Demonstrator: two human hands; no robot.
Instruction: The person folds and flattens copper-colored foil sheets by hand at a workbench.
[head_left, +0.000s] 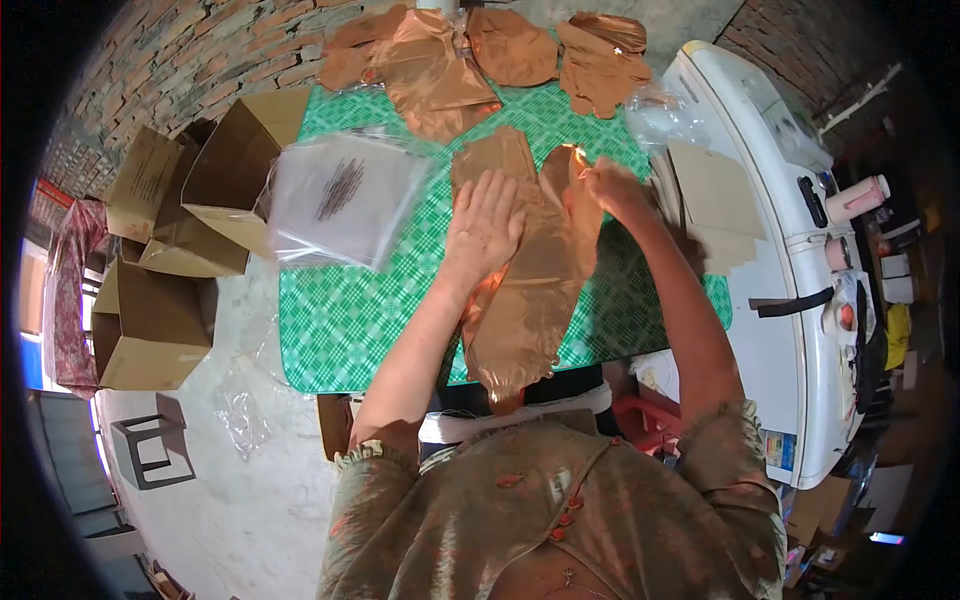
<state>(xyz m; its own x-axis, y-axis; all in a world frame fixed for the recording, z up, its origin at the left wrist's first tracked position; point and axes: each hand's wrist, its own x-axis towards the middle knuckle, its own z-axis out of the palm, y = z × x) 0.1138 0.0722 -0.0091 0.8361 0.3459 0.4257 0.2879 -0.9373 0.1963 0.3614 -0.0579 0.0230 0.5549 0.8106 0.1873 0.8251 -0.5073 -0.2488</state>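
A shiny copper-coloured foil piece [530,285] lies on the green patterned tablecloth [330,320], its narrow lower end reaching over the near edge. My left hand [486,222] rests flat on its upper left part, fingers spread. At the upper right lobe of the foil, my right hand [612,188] is closed with its fingertips on the foil edge. More copper foil pieces [435,80] lie along the far side of the table. To the left sits a stack of clear plastic bags [345,200] with dark print.
Open cardboard boxes [155,325] stand at the left. Flat cardboard sheets [715,200] lie right of the cloth, beside a white appliance [800,270]. Crumpled clear plastic [665,112] is at the back right. A small grey stool [152,450] stands on the floor.
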